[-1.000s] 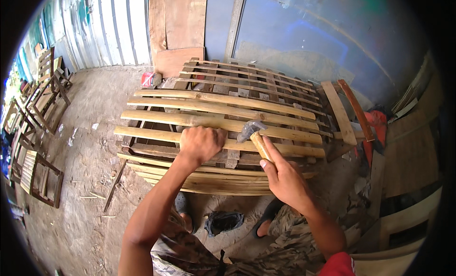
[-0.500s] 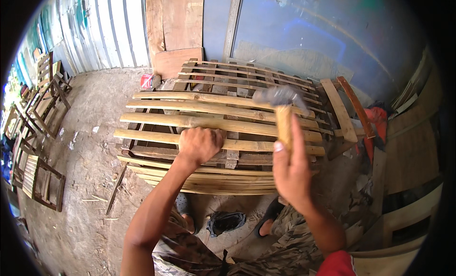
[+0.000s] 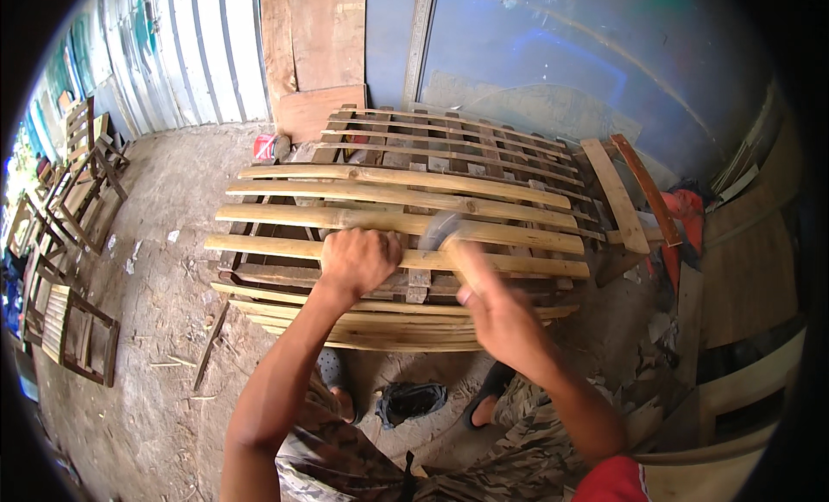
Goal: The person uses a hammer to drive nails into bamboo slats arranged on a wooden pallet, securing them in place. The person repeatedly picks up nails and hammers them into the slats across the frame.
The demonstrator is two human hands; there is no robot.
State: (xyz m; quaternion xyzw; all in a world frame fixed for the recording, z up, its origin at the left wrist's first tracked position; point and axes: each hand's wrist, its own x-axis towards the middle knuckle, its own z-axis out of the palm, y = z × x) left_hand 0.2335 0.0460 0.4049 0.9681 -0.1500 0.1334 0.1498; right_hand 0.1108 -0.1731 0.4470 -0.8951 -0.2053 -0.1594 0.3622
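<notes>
Head view: left hand (image 3: 358, 258), fingers curled, pressing a pale wooden slat (image 3: 397, 254) on the slatted frame (image 3: 406, 243). Right hand (image 3: 501, 316), fingers wrapped round a blurred hammer (image 3: 445, 234), head at that slat. 2 sandalled feet on the dirt floor (image 3: 155, 329) below.

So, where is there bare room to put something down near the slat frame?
The dirt floor left of the slat frame is mostly open, up to the wooden frames at the far left. Crowded: the slats around the left hand, right hand and hammer, and the planks at right.
</notes>
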